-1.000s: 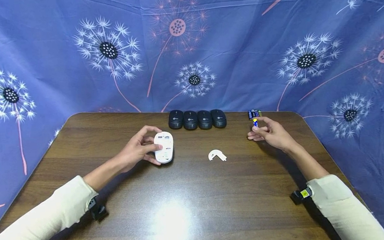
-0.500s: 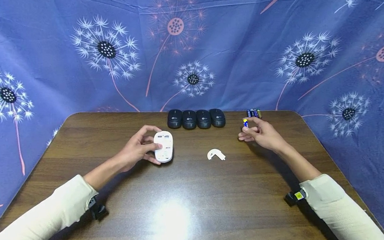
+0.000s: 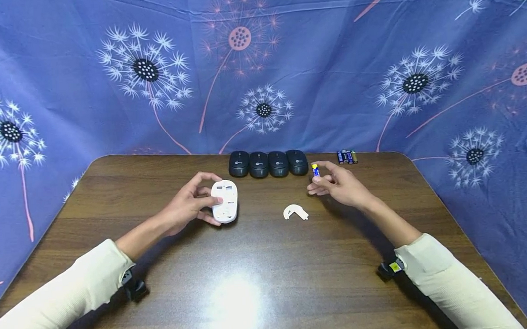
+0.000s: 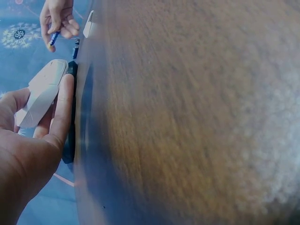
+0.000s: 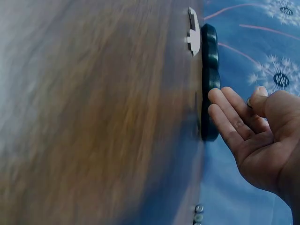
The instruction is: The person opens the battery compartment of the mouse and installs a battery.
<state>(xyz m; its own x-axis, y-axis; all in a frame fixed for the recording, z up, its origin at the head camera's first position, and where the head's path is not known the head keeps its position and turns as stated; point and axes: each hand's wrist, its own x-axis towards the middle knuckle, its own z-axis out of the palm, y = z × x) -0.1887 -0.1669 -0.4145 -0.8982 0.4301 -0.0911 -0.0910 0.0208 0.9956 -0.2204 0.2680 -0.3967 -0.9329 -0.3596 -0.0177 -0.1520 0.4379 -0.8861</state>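
Blue cloth (image 3: 328, 42) printed with dandelions hangs behind the table (image 3: 341, 279), whose brown top reaches from the black mice (image 3: 258, 164) toward the person and well past them on either side. Pale sleeves (image 3: 68, 284) extend over the wood from the near corners, well apart from the black mice. Those four mice stand side by side close to the far edge, each with its long axis running near to far.

Nearer than the black mice and left of them, the left hand (image 3: 187, 206) grips a white mouse (image 3: 230, 206), thumb laid on its underside. Just right of the black mice, the right hand (image 3: 342, 182) pinches a battery (image 3: 315, 171) between thumb and index finger, its other fingers extended.

Underside facing the head camera, the white mouse sits in front of the black mice's left end, its long axis running near to far; the left wrist view shows it tilted above the wood. A white cover (image 3: 296, 208) lies in front of the black mice, its bend toward them. Loose batteries (image 3: 345, 157), aligned near to far, rest right of the black mice. The pinched battery's yellow end points away from the person.
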